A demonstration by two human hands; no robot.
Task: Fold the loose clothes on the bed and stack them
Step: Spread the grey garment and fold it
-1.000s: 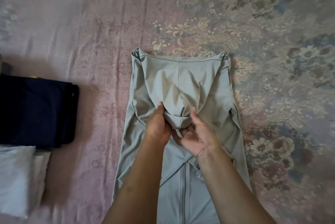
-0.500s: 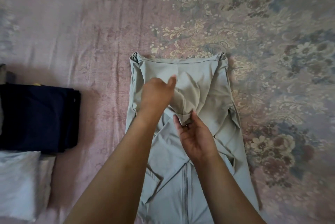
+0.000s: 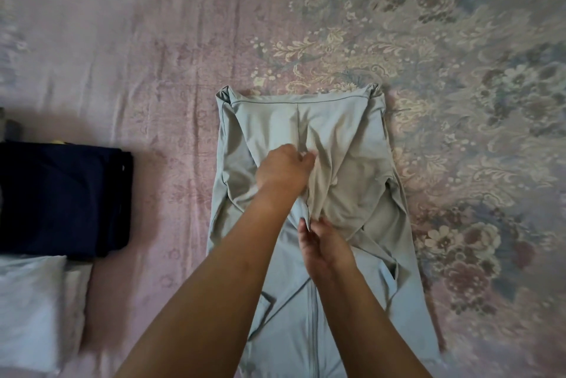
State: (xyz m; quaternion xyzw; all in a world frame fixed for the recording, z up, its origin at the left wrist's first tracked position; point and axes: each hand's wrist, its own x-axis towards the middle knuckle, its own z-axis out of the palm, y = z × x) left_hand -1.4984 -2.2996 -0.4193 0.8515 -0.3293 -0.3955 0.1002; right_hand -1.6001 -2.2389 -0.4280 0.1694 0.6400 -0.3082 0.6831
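Clothes on your bed come to 3 pieces that you can count: 1 pale grey-blue zip garment (image 3: 352, 139) spread flat under your hands, 1 folded dark navy piece (image 3: 61, 197) well off to the left of your left hand, and 1 folded pale blue-white piece (image 3: 30, 310) lying just nearer you than the navy one and touching its near edge. A small yellow scrap (image 3: 58, 141) peeks out at the far edge of the navy piece; you cannot tell what it is.

Your bedsheet (image 3: 153, 56) is a creased pinkish cloth, plain beyond your left hand and printed with 1 broad band of cream, mauve and blue flowers beyond and to the right of your right hand. Nothing of the room past the sheet shows.

Your 2 hands meet over the middle of the zip garment. Your left hand (image 3: 283, 168) is reached further out, fingers curled, pinching a fold of the flap of cloth that lies doubled back over the garment's far part. Your right hand (image 3: 324, 244) sits nearer you, just below the flap's pointed tip, fingers curled and pinching that tip at its near edge. The zip (image 3: 314, 325) runs towards you from beneath your right wrist, between your 2 forearms.
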